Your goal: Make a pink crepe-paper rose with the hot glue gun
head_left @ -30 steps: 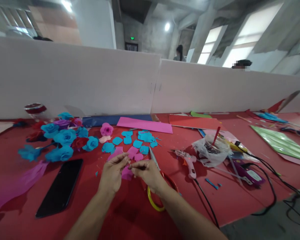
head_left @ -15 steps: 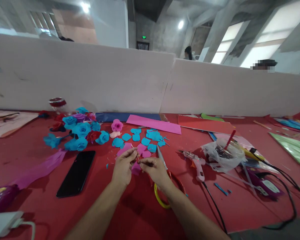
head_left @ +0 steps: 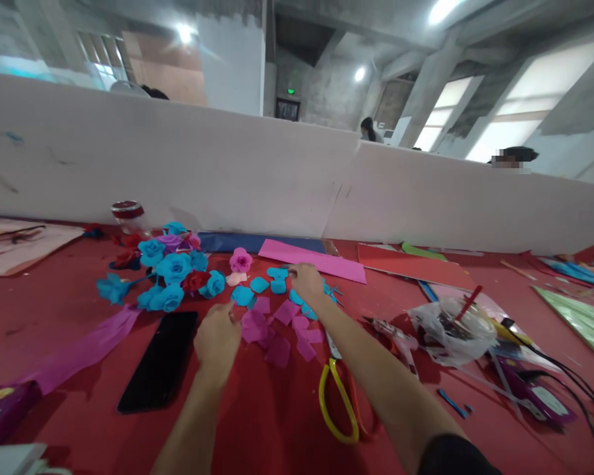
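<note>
My left hand (head_left: 218, 338) is held low over the red table, left of the loose magenta crepe-paper petals (head_left: 278, 351). Its fingers are curled together; what they hold, if anything, is hidden. Farther forward, my right hand (head_left: 307, 282) reaches over the blue paper petals (head_left: 260, 285). Its fingertips are near the petals, but blur and the back of the hand leave the grip unclear. Beside my right forearm lie scissors (head_left: 337, 404) with a yellow and an orange-red handle. A finished pink paper flower (head_left: 240, 260) sits behind the petals.
To the left are a bunch of blue, red and purple paper flowers (head_left: 174, 268) and a black phone (head_left: 159, 363). A glue gun (head_left: 400, 343) and a plastic-wrapped tub (head_left: 462, 330) are at right. Paper strips (head_left: 313, 259) lie before the white partition (head_left: 202, 171).
My hands have separated from their pinch over the petals. The right went forward to the blue petals; the left drew left. Magenta petals are now uncovered, and the view tilted up slightly.
</note>
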Action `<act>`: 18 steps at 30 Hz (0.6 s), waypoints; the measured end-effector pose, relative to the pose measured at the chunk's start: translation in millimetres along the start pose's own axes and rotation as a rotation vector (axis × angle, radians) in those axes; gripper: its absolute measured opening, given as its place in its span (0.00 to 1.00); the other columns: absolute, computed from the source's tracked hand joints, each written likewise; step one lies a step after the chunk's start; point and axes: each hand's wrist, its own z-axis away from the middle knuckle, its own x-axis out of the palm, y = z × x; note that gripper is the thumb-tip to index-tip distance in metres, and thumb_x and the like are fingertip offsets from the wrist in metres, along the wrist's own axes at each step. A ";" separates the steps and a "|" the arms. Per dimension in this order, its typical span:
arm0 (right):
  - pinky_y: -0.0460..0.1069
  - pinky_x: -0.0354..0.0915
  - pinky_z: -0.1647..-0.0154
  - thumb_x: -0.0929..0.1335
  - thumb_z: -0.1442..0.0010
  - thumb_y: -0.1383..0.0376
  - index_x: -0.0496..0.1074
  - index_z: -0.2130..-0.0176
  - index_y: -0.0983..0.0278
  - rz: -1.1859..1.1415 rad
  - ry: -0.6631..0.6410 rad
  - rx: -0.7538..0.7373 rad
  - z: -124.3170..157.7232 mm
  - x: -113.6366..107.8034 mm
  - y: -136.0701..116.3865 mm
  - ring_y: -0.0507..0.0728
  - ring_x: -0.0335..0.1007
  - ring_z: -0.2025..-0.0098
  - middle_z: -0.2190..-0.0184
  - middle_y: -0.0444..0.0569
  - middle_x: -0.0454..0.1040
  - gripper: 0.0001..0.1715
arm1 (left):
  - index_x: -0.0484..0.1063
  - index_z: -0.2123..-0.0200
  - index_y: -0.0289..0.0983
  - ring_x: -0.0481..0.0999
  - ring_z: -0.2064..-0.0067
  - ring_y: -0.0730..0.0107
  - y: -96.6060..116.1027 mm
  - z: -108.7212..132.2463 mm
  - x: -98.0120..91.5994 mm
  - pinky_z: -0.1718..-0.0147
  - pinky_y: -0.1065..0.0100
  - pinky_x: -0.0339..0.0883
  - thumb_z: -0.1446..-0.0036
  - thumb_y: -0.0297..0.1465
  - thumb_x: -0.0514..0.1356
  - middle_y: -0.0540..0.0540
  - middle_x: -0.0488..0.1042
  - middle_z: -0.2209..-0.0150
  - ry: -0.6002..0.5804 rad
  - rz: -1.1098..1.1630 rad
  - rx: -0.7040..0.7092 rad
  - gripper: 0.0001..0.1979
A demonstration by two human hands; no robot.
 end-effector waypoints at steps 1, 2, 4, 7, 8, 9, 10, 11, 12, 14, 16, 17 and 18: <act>0.49 0.61 0.57 0.61 0.41 0.70 0.76 0.57 0.62 0.040 -0.003 -0.015 -14.0 5.6 0.3 0.58 0.69 0.56 0.58 0.54 0.76 0.18 | 0.71 0.48 0.38 0.76 0.60 0.49 -0.7 0.5 1.1 0.68 0.58 0.64 0.45 0.26 0.49 0.34 0.73 0.50 -0.012 -0.033 -0.012 0.22; 0.49 0.60 0.55 0.61 0.41 0.70 0.76 0.56 0.63 0.080 -0.007 -0.028 -25.3 11.6 0.9 0.59 0.68 0.54 0.57 0.56 0.75 0.18 | 0.70 0.47 0.38 0.75 0.59 0.49 -1.5 0.7 2.8 0.69 0.59 0.64 0.45 0.26 0.49 0.34 0.72 0.50 -0.018 -0.054 -0.020 0.23; 0.51 0.60 0.53 0.61 0.40 0.70 0.75 0.55 0.64 0.152 -0.020 -0.053 -40.7 22.4 3.7 0.60 0.66 0.52 0.56 0.58 0.74 0.18 | 0.70 0.47 0.39 0.74 0.57 0.49 -3.9 0.1 6.9 0.70 0.60 0.64 0.46 0.27 0.49 0.35 0.72 0.51 -0.015 -0.078 -0.002 0.23; 0.52 0.58 0.51 0.60 0.39 0.70 0.76 0.58 0.67 0.233 -0.048 -0.105 -51.4 31.2 10.2 0.62 0.65 0.51 0.58 0.60 0.73 0.17 | 0.73 0.51 0.37 0.71 0.53 0.49 -7.4 -1.7 12.4 0.64 0.60 0.64 0.45 0.29 0.50 0.36 0.74 0.53 0.030 -0.123 0.073 0.20; 0.52 0.58 0.51 0.60 0.39 0.70 0.76 0.58 0.67 0.250 -0.058 -0.131 -53.2 31.8 12.0 0.62 0.65 0.51 0.58 0.59 0.73 0.17 | 0.73 0.51 0.37 0.69 0.52 0.48 -8.1 -2.1 13.8 0.61 0.59 0.64 0.45 0.30 0.51 0.35 0.73 0.52 0.057 -0.143 0.096 0.20; 0.52 0.57 0.50 0.60 0.38 0.69 0.76 0.58 0.67 0.263 -0.067 -0.161 -54.5 31.6 13.1 0.61 0.65 0.51 0.58 0.59 0.73 0.17 | 0.74 0.52 0.36 0.68 0.50 0.47 -8.4 -2.2 15.0 0.58 0.58 0.63 0.45 0.31 0.51 0.34 0.72 0.51 0.085 -0.162 0.113 0.19; 0.52 0.57 0.50 0.60 0.38 0.69 0.76 0.58 0.66 0.272 -0.074 -0.192 -55.3 30.8 13.4 0.60 0.64 0.51 0.57 0.58 0.73 0.17 | 0.74 0.51 0.36 0.66 0.48 0.47 -8.5 -2.3 15.9 0.56 0.57 0.62 0.45 0.31 0.52 0.34 0.71 0.48 0.110 -0.177 0.122 0.20; 0.52 0.56 0.49 0.59 0.37 0.69 0.75 0.57 0.66 0.279 -0.079 -0.223 -55.9 29.8 12.7 0.60 0.64 0.51 0.57 0.57 0.73 0.17 | 0.73 0.51 0.35 0.65 0.47 0.46 -8.4 -2.4 16.7 0.54 0.55 0.61 0.45 0.32 0.52 0.33 0.69 0.46 0.132 -0.185 0.132 0.20; 0.51 0.55 0.48 0.59 0.37 0.68 0.74 0.56 0.66 0.284 -0.082 -0.250 -56.1 28.9 10.9 0.59 0.63 0.50 0.56 0.57 0.73 0.17 | 0.73 0.50 0.35 0.64 0.46 0.46 -8.1 -2.5 17.4 0.52 0.54 0.59 0.45 0.32 0.52 0.32 0.68 0.45 0.148 -0.185 0.144 0.20; 0.51 0.54 0.48 0.58 0.35 0.68 0.72 0.54 0.65 0.292 -0.078 -0.288 -55.8 28.1 4.7 0.58 0.63 0.50 0.54 0.56 0.72 0.17 | 0.73 0.51 0.35 0.64 0.45 0.47 -7.7 -3.2 18.8 0.49 0.53 0.57 0.45 0.31 0.52 0.32 0.67 0.44 0.157 -0.159 0.183 0.20; 0.51 0.54 0.47 0.57 0.35 0.68 0.71 0.53 0.65 0.300 -0.071 -0.310 -54.3 29.1 -4.0 0.58 0.63 0.50 0.53 0.56 0.71 0.18 | 0.74 0.52 0.35 0.65 0.46 0.50 -7.6 -4.5 20.4 0.48 0.54 0.56 0.44 0.30 0.53 0.33 0.70 0.47 0.136 -0.099 0.217 0.19; 0.51 0.54 0.47 0.56 0.35 0.68 0.70 0.53 0.65 0.304 -0.071 -0.318 -53.3 30.0 -8.7 0.58 0.63 0.50 0.53 0.56 0.71 0.18 | 0.75 0.53 0.36 0.67 0.47 0.51 -7.5 -5.2 21.5 0.48 0.55 0.57 0.44 0.30 0.52 0.34 0.71 0.49 0.114 -0.058 0.222 0.18; 0.52 0.54 0.48 0.56 0.35 0.69 0.70 0.53 0.65 0.309 -0.074 -0.323 -52.1 31.0 -13.4 0.58 0.64 0.50 0.54 0.56 0.72 0.17 | 0.76 0.54 0.36 0.68 0.48 0.53 -7.1 -5.9 22.6 0.49 0.57 0.57 0.44 0.30 0.52 0.35 0.73 0.50 0.087 -0.013 0.218 0.17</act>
